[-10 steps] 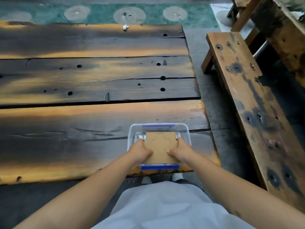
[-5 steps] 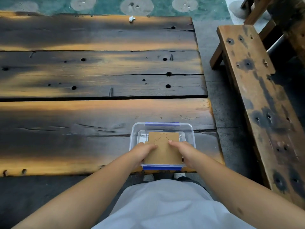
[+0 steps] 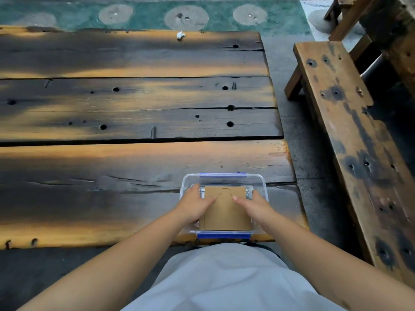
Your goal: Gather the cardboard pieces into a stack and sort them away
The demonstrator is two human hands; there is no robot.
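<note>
A clear plastic box (image 3: 224, 177) with blue clips sits at the near right edge of the dark wooden table (image 3: 134, 158). Inside it lies a brown cardboard stack (image 3: 225, 212), flat, with curved cut lines on its top sheet. My left hand (image 3: 195, 205) rests on the stack's left side with straight fingers pressing down. My right hand (image 3: 254, 205) presses the right side the same way, its fingertips near the middle of the top sheet. Both hands reach into the box.
A long wooden bench (image 3: 350, 140) runs along the right, across a grey floor gap (image 3: 298, 122). A small white scrap (image 3: 180, 35) lies at the table's far edge. A green patterned rug (image 3: 157, 14) lies beyond. My white-clothed lap is just below the box.
The hands gripped the stack's sides a second ago; now their fingers lie flat on top of it and the stack sits lower in the box.
</note>
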